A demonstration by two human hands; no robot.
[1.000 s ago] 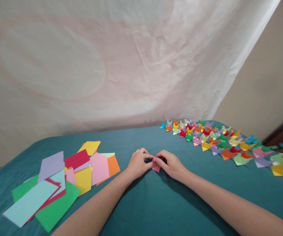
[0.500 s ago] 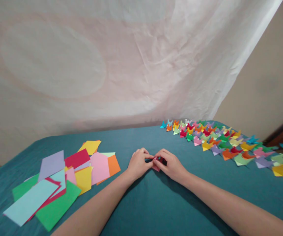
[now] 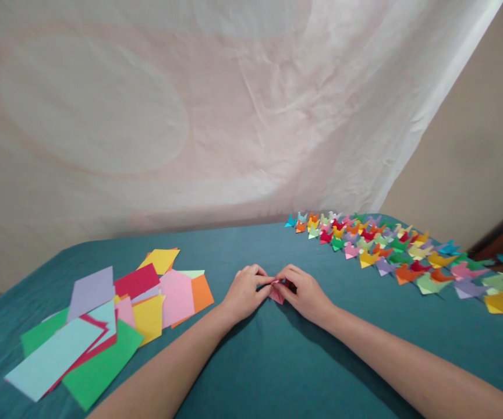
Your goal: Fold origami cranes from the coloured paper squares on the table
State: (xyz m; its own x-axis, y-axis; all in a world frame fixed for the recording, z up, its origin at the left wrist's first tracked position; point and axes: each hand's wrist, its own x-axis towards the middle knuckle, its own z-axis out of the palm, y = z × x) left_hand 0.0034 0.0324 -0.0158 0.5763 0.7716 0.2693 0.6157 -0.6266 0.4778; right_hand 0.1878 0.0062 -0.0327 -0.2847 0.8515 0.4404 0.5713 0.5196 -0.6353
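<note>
Between my fingertips, near the middle of the table, is a small folded pink paper (image 3: 277, 295). My left hand (image 3: 248, 293) pinches its left side with thumb and forefinger. From the right, my right hand (image 3: 303, 290) grips it too, thumb in front and the other fingers curled behind. The upper part of the paper is mostly covered by my fingers, so its full shape cannot be made out. Its lower end shows as a pointed flap below the thumbs.
Flat coloured paper sheets (image 3: 89, 387) lie in a loose, overlapping pile at the left. Many folded paper birds (image 3: 404, 274) stand in rows along the right. A blue-green cloth (image 3: 251, 372) covers the table, and a pale curtain (image 3: 216, 116) hangs behind it.
Both hands stay in nearly the same place on the pink paper. Slightly more of its lower flap shows now, and my fingertips have shifted a little.
</note>
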